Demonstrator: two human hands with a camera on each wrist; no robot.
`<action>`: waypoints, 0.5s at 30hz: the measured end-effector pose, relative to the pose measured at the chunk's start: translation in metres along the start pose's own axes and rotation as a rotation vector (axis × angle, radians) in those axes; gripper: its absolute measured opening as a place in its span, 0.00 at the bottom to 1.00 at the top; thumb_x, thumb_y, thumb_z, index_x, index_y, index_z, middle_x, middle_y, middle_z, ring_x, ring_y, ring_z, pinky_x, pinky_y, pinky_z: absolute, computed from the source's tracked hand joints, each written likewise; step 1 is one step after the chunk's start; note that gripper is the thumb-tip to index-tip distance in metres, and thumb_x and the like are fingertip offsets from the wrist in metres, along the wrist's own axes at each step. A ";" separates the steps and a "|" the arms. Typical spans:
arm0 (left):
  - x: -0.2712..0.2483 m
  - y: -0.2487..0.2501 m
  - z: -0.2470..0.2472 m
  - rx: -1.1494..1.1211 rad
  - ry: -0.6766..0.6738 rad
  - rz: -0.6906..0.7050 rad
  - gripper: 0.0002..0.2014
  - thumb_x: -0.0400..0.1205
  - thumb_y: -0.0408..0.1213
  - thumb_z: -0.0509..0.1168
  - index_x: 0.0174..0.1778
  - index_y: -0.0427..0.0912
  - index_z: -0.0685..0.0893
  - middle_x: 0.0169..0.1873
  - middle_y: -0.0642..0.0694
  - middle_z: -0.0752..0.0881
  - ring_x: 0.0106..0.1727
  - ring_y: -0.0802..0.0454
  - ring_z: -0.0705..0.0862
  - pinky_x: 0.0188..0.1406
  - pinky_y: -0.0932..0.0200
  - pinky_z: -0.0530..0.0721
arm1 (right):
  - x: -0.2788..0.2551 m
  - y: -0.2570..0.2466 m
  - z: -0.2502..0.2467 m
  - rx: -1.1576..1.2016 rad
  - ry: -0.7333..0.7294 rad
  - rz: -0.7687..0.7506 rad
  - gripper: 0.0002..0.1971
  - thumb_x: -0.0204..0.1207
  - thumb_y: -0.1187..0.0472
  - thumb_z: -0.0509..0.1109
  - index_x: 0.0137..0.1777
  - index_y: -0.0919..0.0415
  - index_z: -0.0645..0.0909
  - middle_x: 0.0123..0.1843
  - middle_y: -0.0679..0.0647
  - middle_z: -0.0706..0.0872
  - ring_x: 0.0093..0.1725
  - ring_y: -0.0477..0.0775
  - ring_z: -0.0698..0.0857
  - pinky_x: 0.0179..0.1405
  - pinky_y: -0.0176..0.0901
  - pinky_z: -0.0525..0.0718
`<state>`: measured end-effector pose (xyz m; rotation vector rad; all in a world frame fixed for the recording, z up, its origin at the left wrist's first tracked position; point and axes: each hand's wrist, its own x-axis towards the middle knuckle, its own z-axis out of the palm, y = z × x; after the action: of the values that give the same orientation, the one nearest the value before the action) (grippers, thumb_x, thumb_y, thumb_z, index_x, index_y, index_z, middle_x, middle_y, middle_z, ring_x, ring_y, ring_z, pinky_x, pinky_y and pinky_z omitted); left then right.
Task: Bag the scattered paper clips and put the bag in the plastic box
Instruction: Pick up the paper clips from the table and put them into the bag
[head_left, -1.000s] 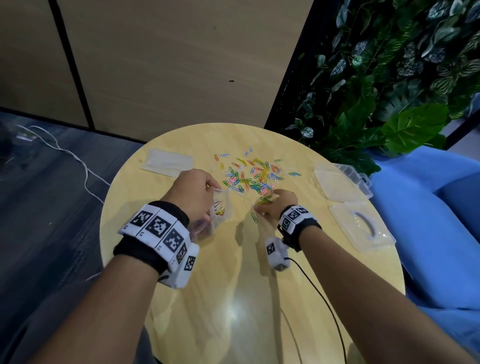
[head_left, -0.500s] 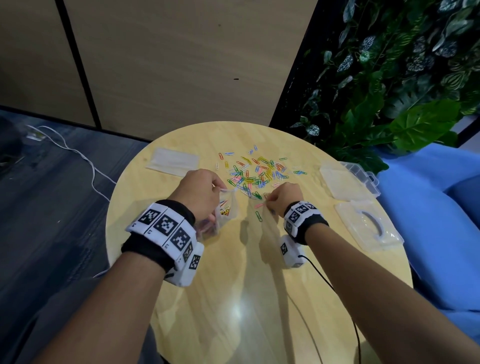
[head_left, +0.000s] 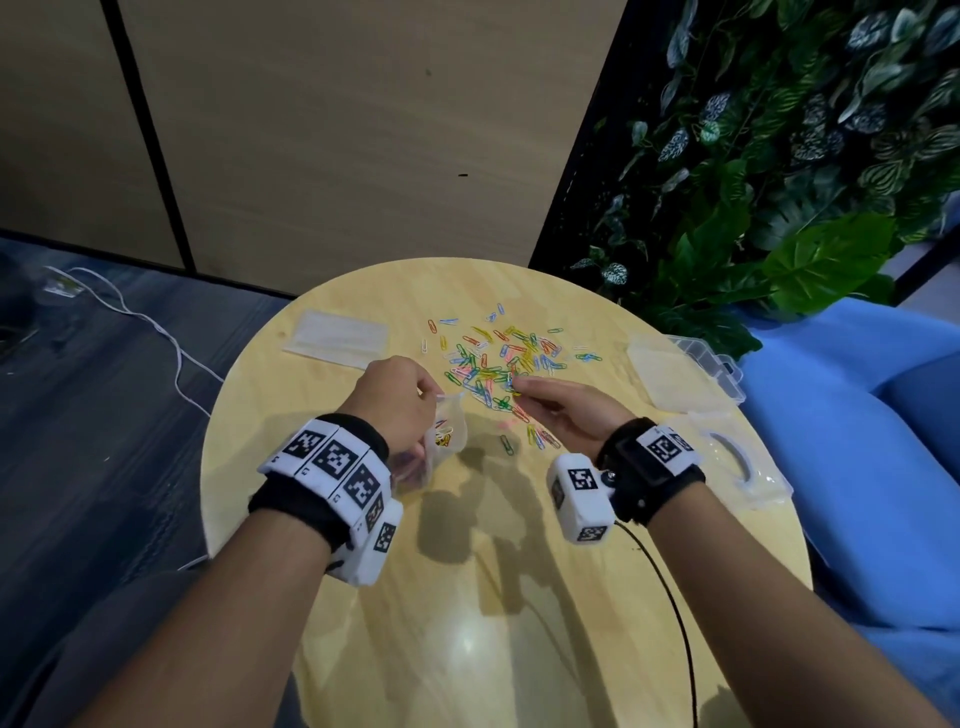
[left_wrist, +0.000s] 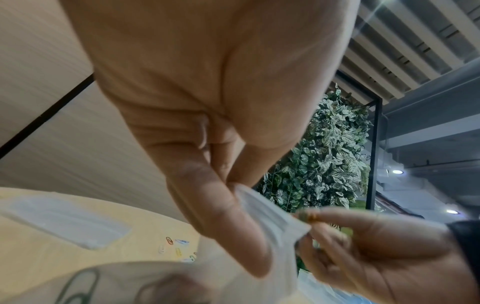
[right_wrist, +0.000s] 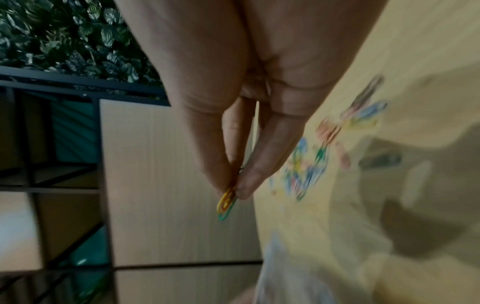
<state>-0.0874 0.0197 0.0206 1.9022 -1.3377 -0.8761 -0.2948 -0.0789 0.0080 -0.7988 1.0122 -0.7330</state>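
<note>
The left hand (head_left: 397, 397) pinches the rim of a clear bag (head_left: 441, 436) between thumb and fingers, keeping its mouth open above the round wooden surface (head_left: 467, 597); a few clips lie inside the bag. The right hand (head_left: 566, 415), at 3 o'clock of the bag, pinches several paper clips (right_wrist: 226, 202), yellow and green among them, between thumb and fingertips, just beside the bag's mouth. The scattered paper clips (head_left: 498, 364) lie at 12 o'clock of the hands, near the middle of the surface. The plastic box (head_left: 680, 376) stands open at 3 o'clock of the pile, with its lid (head_left: 727, 467) lying flat nearer the person. A stack of spare bags (head_left: 340, 338) lies at 9 o'clock of the pile.
</note>
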 end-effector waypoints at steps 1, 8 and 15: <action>0.001 0.000 0.001 0.003 0.014 -0.001 0.12 0.88 0.33 0.61 0.46 0.39 0.90 0.36 0.41 0.90 0.21 0.48 0.89 0.21 0.63 0.82 | -0.006 0.000 0.012 -0.003 -0.051 -0.003 0.09 0.75 0.72 0.73 0.54 0.73 0.86 0.47 0.58 0.92 0.47 0.48 0.91 0.44 0.32 0.88; 0.003 0.002 0.004 -0.020 0.086 -0.013 0.13 0.87 0.31 0.63 0.40 0.38 0.90 0.32 0.44 0.89 0.16 0.63 0.84 0.14 0.75 0.75 | -0.020 0.029 0.064 -0.433 -0.106 -0.141 0.07 0.71 0.72 0.78 0.49 0.72 0.89 0.47 0.63 0.93 0.46 0.57 0.92 0.53 0.45 0.90; -0.001 0.003 0.000 -0.149 0.039 0.034 0.08 0.87 0.32 0.65 0.48 0.35 0.89 0.41 0.38 0.90 0.32 0.40 0.93 0.34 0.45 0.94 | -0.012 0.039 0.075 -1.251 0.000 -0.650 0.11 0.73 0.70 0.70 0.47 0.59 0.94 0.38 0.51 0.92 0.27 0.36 0.77 0.32 0.18 0.70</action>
<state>-0.0895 0.0199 0.0234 1.7685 -1.2425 -0.8915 -0.2240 -0.0317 0.0041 -2.2808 1.1812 -0.5699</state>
